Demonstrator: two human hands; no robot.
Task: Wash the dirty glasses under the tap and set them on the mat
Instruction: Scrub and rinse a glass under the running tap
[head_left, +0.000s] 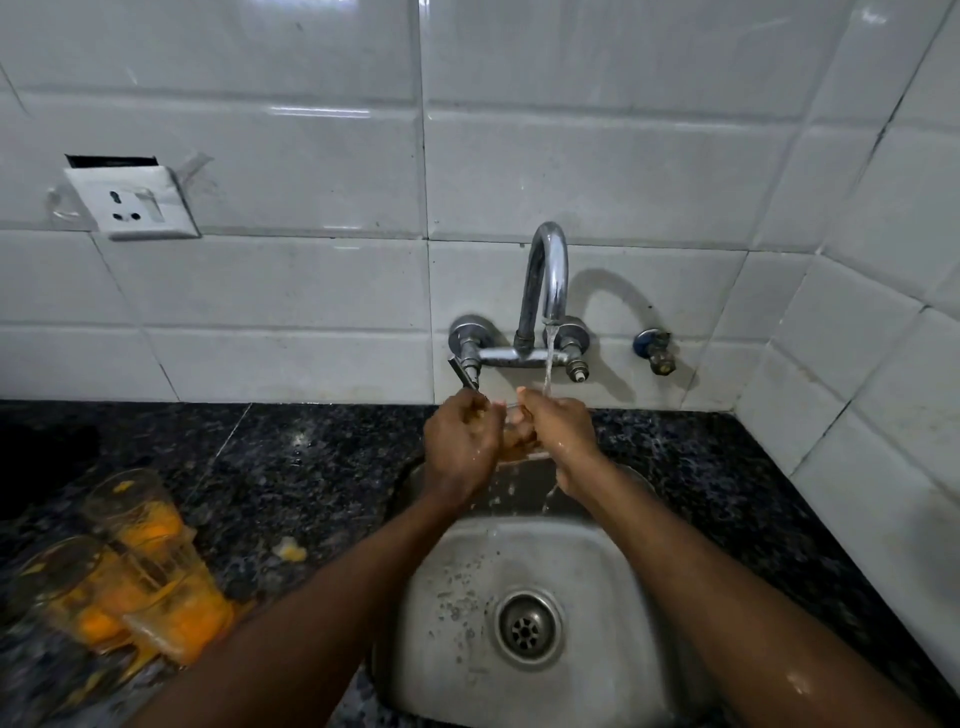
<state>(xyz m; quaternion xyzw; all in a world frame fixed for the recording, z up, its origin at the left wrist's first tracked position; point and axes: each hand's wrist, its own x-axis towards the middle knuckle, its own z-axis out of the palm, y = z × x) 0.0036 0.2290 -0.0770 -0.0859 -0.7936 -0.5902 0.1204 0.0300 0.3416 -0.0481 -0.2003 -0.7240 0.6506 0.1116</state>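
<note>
One glass (515, 435), beneath running tap (546, 270); left hand (457, 441) fingers curled round it, right hand (560, 431) gripping opposite side.

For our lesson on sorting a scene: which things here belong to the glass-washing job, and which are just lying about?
Job: the glass in the left hand and right hand, the running tap, the sink, the dirty glasses on the counter.
Lying about: the wall socket, the blue valve, the yellow scrap.
</note>
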